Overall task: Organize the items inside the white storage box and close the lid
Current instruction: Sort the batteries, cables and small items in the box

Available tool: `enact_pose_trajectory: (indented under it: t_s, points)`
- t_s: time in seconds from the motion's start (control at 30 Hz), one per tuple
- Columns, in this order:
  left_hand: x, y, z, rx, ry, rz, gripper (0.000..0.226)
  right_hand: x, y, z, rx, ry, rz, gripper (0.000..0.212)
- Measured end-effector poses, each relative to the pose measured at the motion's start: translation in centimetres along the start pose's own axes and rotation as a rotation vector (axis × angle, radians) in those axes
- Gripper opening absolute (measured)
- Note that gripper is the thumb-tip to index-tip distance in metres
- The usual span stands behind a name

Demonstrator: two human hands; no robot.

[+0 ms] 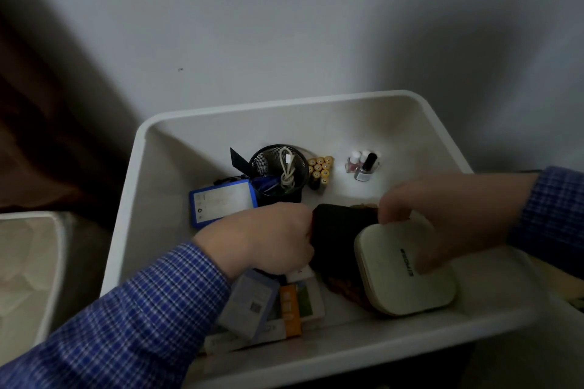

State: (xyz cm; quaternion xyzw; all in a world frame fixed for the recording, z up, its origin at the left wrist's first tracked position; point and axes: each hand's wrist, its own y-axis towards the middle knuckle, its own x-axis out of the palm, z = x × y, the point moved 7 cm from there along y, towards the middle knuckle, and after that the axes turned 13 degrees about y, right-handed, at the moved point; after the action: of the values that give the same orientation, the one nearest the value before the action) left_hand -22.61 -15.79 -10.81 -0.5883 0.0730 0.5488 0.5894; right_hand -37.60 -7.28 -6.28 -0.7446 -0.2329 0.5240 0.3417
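Observation:
The white storage box (132, 199) stands open against the wall. Both my hands reach inside it. My left hand (262, 237) grips the left edge of a dark pouch (338, 237) in the middle of the box. My right hand (442, 215) holds a cream rounded case (407, 268) that lies tilted over the pouch's right side. At the back sit a black mesh cup (271, 167) with a white cable, several yellow batteries (320, 167) and nail polish bottles (361, 164). A blue-edged card box (218, 202) lies left of the cup. Small packets (268, 303) lie under my left wrist.
A grey wall rises right behind the box. To the left a white lid or second bin (28, 262) leans beside it, with a dark brown curtain (47, 136) above. Something brown lies under the cream case.

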Motion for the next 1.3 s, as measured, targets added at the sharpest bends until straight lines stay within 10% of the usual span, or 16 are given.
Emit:
enact_pose_trajectory:
  t_s: [0.23, 0.4, 0.63, 1.3]
  points:
    - [0.3, 1.8, 0.9, -0.079, 0.005, 0.129, 0.021, 2.6, 1.8, 0.3, 0.001, -0.11, 0.035, 0.098]
    - [0.0, 3.3, 1.7, -0.041, -0.06, 0.131, 0.055, 2.3, 2.8, 0.0, -0.04, -0.153, 0.107, 0.084]
    - [0.2, 4.5, 0.2, -0.067, -0.046, 0.088, 0.028, 1.6, 2.5, 0.0, -0.137, -0.043, -0.007, 0.032]
    - [1.4, 2.8, 3.4, 0.166, 0.019, 0.007, 0.078, -6.1, -0.1, 0.6, -0.114, 0.136, 0.104, 0.047]
